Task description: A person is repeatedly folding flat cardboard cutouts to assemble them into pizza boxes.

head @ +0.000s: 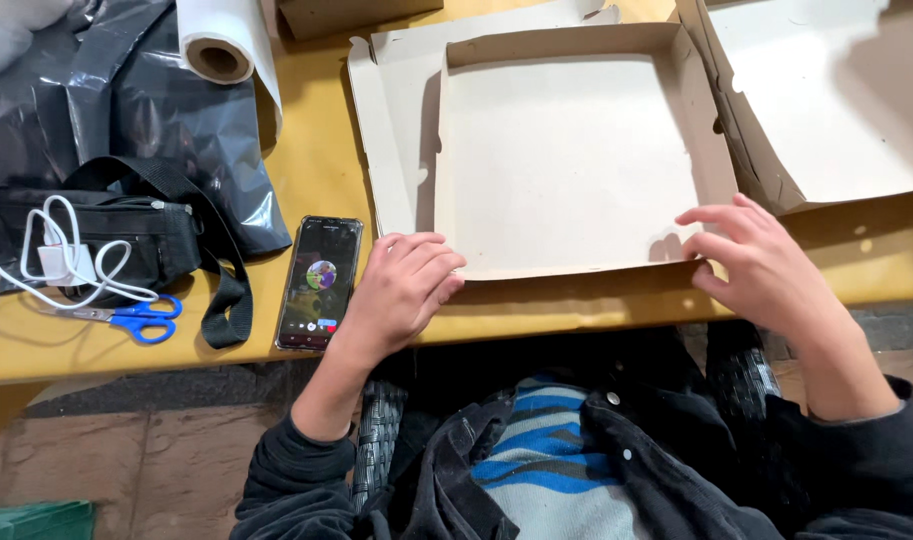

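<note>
Left hand [404, 285] fingers curling, right hand [761, 265] fingers spreading, both grasping nothing, pressing the shallow grey cardboard box's [566, 160] near wall, steadying it on the yellow tabletop [316, 170].

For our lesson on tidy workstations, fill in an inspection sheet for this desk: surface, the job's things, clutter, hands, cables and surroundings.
Surface: yellow table, crowded on its left side.
Job's things: shallow cardboard box with its near wall folded flat outward; second cardboard box beside it at the right edge.
Clutter: smartphone with lit screen, blue-handled scissors, black strap bag, black plastic sheet, white paper roll.
Hands: left hand fingers curled on the box's near left corner; right hand fingers spread at its near right corner.
Cables: white charger cable coiled on the bag.
Surroundings: tiled floor, woven chair under the person.
</note>
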